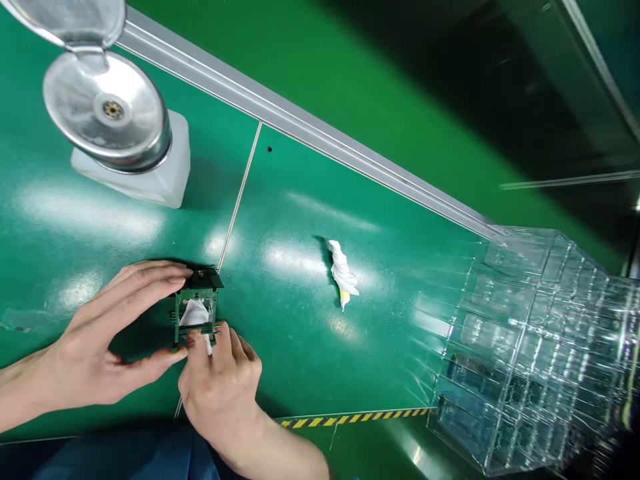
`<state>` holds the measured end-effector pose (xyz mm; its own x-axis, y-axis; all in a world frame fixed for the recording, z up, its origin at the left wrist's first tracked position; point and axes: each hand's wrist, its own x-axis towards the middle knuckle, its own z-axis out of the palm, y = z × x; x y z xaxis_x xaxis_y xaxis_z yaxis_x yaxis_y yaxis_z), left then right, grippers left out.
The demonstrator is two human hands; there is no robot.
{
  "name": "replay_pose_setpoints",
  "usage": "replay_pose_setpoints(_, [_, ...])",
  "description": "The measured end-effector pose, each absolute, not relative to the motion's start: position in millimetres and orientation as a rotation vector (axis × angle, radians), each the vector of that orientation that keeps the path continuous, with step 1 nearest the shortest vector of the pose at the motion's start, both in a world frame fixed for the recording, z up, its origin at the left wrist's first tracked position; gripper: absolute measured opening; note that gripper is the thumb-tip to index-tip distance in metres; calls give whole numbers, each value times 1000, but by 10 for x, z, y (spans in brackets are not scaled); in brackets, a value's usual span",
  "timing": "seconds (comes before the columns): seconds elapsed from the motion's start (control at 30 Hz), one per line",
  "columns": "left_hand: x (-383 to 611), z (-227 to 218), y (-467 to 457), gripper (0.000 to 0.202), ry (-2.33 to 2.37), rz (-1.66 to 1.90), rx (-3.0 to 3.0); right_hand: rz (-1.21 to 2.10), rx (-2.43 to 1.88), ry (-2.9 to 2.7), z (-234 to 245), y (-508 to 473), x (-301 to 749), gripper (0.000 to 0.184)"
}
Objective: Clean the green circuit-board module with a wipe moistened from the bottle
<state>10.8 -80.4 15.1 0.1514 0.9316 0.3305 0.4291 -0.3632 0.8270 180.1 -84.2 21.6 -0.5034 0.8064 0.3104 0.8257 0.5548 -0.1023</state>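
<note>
My left hand (pixel 107 340) grips a small green and black component (pixel 197 307) between its thumb below and its fingers above, low at the left of the green work surface. My right hand (pixel 220 383) comes up from below and pinches a white wipe (pixel 195 315) pressed into the middle of that component. Both hands are closed on what they hold.
A crumpled white wipe with a yellow tip (pixel 343 275) lies on the green mat at centre. A metal-topped solvent dispenser (pixel 117 123) stands at upper left. Stacked clear plastic trays (pixel 530 353) fill the right. An aluminium rail (pixel 310 130) crosses diagonally; yellow-black tape (pixel 350 419) marks the near edge.
</note>
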Motion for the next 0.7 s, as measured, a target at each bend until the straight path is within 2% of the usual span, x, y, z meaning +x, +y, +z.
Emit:
replay_pose_setpoints(0.1, [100, 154, -805, 72, 1272, 1127, 1906, -70, -1340, -2458, 211, -847, 1796, 15])
replay_pose_setpoints(0.7, [130, 172, -797, 68, 1272, 1113, 1866, -14, -1335, -2455, 218, -871, 1786, 14])
